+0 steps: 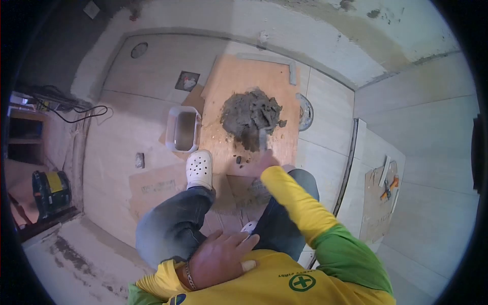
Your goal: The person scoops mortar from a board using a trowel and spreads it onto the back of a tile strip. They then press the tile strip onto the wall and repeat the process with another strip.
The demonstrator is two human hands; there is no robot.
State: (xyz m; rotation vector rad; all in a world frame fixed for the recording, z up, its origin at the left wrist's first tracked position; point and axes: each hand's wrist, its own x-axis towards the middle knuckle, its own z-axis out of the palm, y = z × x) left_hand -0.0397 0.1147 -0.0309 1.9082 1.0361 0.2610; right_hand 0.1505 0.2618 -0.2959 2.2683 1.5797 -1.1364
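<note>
A pile of wet grey mortar (251, 113) lies on a wooden board (282, 150) in front of me. My right hand (259, 163), blurred by motion, is closed around a trowel (263, 138). The trowel's narrow grey blade reaches the near right edge of the mortar; its handle is hidden in my fist. My left hand (218, 258) rests against my body by the bent left leg, its fingers stretched out and holding nothing. Small mortar lumps (239, 160) are scattered on the board near my right hand.
A white plastic tub (170, 129) of murky liquid stands left of the board. Cardboard (157, 188) lies under my feet. A round metal disc (305, 112) sits at the board's right edge. A square drain opening (187, 81) is at back left. Orange-handled tools (390, 188) lie far right.
</note>
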